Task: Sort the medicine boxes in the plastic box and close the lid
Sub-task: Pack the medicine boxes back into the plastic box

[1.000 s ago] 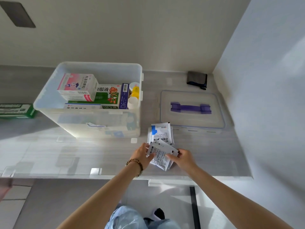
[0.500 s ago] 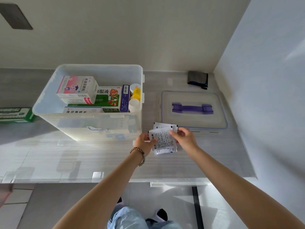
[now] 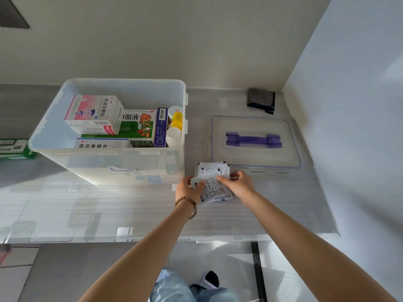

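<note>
Head view, the only one. Both hands are on a small stack of white sachets (image 3: pixel 212 184) lying on the counter (image 3: pixel 130 205), just in front of the near right corner of the plastic box (image 3: pixel 65 136). Left hand (image 3: pixel 189 189) pinches the left edge of the stack, thumb on top. Right hand (image 3: pixel 238 184) pinches the top right corner, fingers pressed onto the paper. Stack looks fanned, not squared; long axis runs roughly away from the person, slightly tilted.

The plastic box is open and sits up and to the left of the stack. Inside: a pink-white medicine box (image 3: pixel 93 114) on top of a green one (image 3: pixel 139 125), a blue box (image 3: pixel 161 127) standing on edge, small bottles (image 3: pixel 175 125) against the right wall. The lid (image 3: pixel 255 158), purple handle up, lies flat on the counter just behind and right of the sachets, apart from the box. A green carton (image 3: pixel 15 148) stays outside, left of the box.

Judgement: sachets go into the box next, and the left hand is nearer to it. Lid not yet on.
</note>
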The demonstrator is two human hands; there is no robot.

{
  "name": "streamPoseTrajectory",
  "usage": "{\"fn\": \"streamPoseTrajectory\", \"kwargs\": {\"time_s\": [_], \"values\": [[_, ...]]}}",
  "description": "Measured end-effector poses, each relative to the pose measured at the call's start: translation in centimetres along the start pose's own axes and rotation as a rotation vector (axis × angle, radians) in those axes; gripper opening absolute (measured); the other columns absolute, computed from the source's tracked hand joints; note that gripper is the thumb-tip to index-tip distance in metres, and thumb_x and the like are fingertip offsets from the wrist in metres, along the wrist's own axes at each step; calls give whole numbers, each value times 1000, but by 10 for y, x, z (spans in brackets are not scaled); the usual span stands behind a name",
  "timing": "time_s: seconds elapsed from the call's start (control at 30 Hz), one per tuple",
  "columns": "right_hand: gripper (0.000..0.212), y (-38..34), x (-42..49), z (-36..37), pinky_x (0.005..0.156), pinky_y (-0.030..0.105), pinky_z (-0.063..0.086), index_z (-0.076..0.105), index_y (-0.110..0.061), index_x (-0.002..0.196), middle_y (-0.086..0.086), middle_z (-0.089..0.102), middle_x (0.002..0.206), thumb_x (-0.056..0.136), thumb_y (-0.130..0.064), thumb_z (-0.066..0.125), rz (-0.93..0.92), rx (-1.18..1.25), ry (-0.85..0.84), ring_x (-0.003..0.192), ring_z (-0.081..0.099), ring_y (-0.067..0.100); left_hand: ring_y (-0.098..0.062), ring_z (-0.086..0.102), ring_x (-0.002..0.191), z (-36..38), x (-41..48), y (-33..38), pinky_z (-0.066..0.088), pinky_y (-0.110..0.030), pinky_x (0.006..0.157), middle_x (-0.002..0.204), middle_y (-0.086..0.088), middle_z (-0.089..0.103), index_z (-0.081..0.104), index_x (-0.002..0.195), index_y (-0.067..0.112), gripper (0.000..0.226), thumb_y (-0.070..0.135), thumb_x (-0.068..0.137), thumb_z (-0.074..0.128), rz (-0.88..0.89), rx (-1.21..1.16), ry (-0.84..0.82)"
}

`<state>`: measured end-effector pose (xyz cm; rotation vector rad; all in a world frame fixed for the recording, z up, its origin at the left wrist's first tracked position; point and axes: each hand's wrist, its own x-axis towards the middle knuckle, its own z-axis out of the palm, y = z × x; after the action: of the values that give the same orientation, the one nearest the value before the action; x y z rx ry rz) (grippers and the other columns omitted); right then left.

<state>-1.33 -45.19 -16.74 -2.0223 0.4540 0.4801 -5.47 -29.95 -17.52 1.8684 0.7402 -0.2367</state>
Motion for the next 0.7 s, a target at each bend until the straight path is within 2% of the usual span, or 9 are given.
{"fn": "streamPoseTrajectory", "kwargs": {"time_s": [0.07, 0.13, 0.2, 0.3, 0.4, 0.47, 0.57, 0.63, 0.7], "values": [[32, -3, 1, -1, 60, 21, 45, 62, -12, 81, 2, 66, 82, 71, -40, 77, 21, 1, -92, 67, 61, 10, -23, 60, 96, 0, 1, 2, 54, -32, 75, 117, -12, 59, 45, 126, 9, 56, 34, 80, 66, -32, 8, -53], [33, -7, -1, -3, 54, 20, 45, 69, -6, 90, 8, 69, 78, 76, -35, 74, 39, 41, -216, 56, 62, 9, -19, 57, 92, -1, 2, 1, 50, -25, 68, 118, -11, 58, 42, 128, 9, 59, 35, 80, 65, -34, 4, -119], [38, -6, -5, -4, 58, 20, 48, 65, -8, 106, 7, 71, 92, 79, -34, 71, 34, 64, -320, 69, 66, 9, -17, 57, 90, -4, 3, -1, 48, -20, 65, 115, -9, 59, 41, 128, 8, 60, 36, 80, 64, 0, 33, -171], [40, -1, -10, -8, 77, 26, 51, 56, -20, 111, 0, 67, 107, 79, -38, 70, -30, 62, -370, 95, 64, 15, -13, 58, 86, -10, 1, -7, 47, -13, 56, 105, -4, 60, 43, 125, 8, 61, 38, 77, 67, 47, -5, -229], [35, 1, -16, -18, 78, 25, 54, 57, -27, 108, -5, 68, 106, 78, -38, 70, -174, 97, -401, 97, 66, 9, -2, 63, 78, -15, -3, -5, 52, -13, 56, 97, 4, 64, 50, 118, 11, 56, 37, 73, 71, 113, -115, -292], [30, 1, -20, -28, 72, 18, 55, 57, -32, 103, -10, 69, 101, 77, -35, 72, -272, 125, -397, 91, 67, 1, 4, 64, 71, -17, -6, 2, 51, -12, 55, 97, 7, 64, 52, 105, 22, 43, 36, 71, 72, 216, -135, -315], [33, 2, -21, -40, 76, 14, 53, 57, -37, 100, -15, 68, 101, 74, -32, 75, -386, 62, -347, 93, 64, -3, 2, 63, 83, -18, -9, 12, 52, -14, 59, 99, 14, 61, 46, 97, 37, 40, 33, 69, 74, 373, -71, -332], [38, 7, -21, -45, 83, 18, 52, 55, -38, 101, -18, 65, 102, 72, -29, 77, -451, -58, -312, 94, 61, -6, -7, 63, 94, -18, -11, 11, 55, -19, 69, 104, 10, 62, 45, 105, 30, 48, 28, 69, 76, 441, 20, -361], [47, 16, -20, -45, 88, 23, 50, 54, -31, 109, -18, 62, 104, 70, -25, 80, -495, -148, -279, 95, 59, -5, -17, 62, 97, -16, -12, 6, 55, -30, 78, 110, 3, 62, 39, 114, 21, 61, 31, 68, 77, 495, 206, -343]]}}
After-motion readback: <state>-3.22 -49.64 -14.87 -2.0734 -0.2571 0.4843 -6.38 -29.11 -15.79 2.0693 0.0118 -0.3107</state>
